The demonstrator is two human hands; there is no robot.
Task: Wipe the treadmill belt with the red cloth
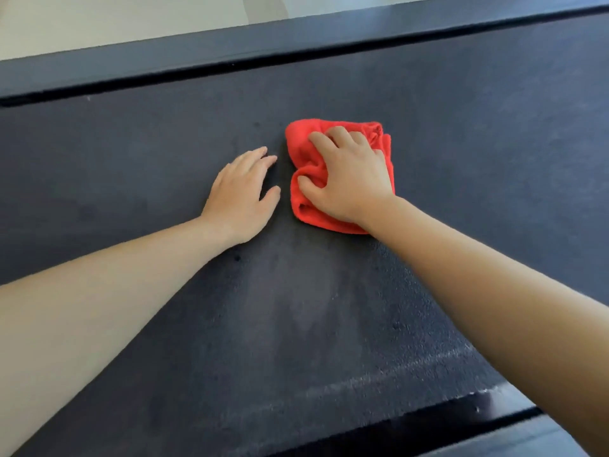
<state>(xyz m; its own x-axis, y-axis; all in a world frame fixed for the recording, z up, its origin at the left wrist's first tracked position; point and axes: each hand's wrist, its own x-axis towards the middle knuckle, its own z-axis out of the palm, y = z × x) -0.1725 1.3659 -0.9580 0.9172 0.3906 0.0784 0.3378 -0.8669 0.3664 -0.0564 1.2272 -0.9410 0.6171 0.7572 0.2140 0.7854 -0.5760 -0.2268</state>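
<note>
Red cloth [300,139] on treadmill belt [296,308]: wiping step in hand, cloth mid-belt, nearer the far edge.
My right hand [349,179] grips the bunched cloth, fingers curled into its folds, pressing it onto the belt. My left hand [240,199] lies flat just beside it, fingers straight, holding nothing. Pale dusty streaks show along the belt's near edge, so I judge much is left to wipe. Next move calls for firm, overlapping strokes toward that near edge. Far side rail [230,51]: plain black. Brands, labels, writing: none readable.
</note>
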